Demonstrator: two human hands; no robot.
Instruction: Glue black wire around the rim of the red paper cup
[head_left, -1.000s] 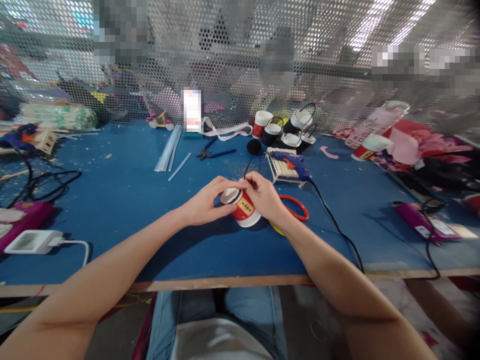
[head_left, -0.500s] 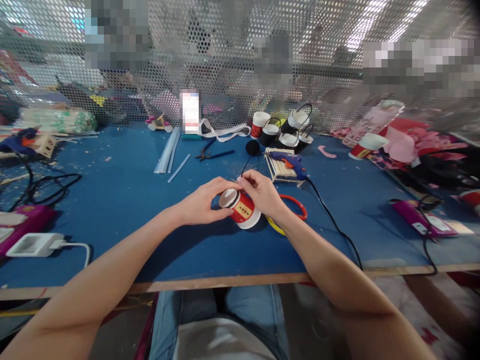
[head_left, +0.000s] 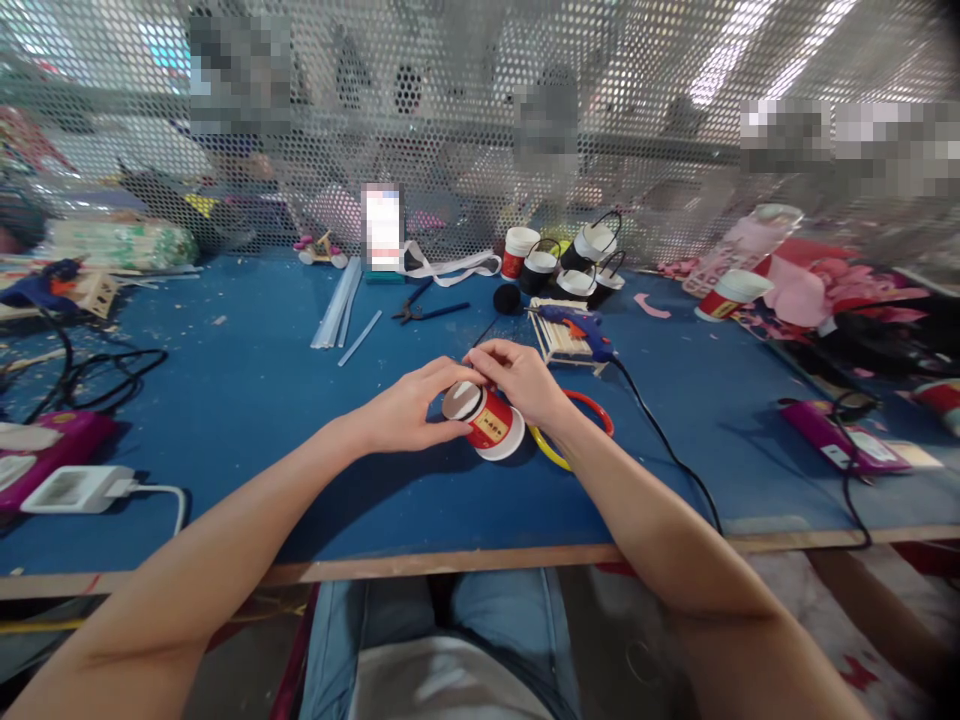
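lying tilted, red paper cup [head_left: 491,426], white-rimmed

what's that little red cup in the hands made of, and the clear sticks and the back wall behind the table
The red cup looks like printed paper: matte red wall, white rolled rim, yellow label. Both the left hand and right hand hold it. The clear sticks seem translucent plastic or hot glue: pale, glossy rods. The back wall looks like perforated sheet metal: grey, even round holes.
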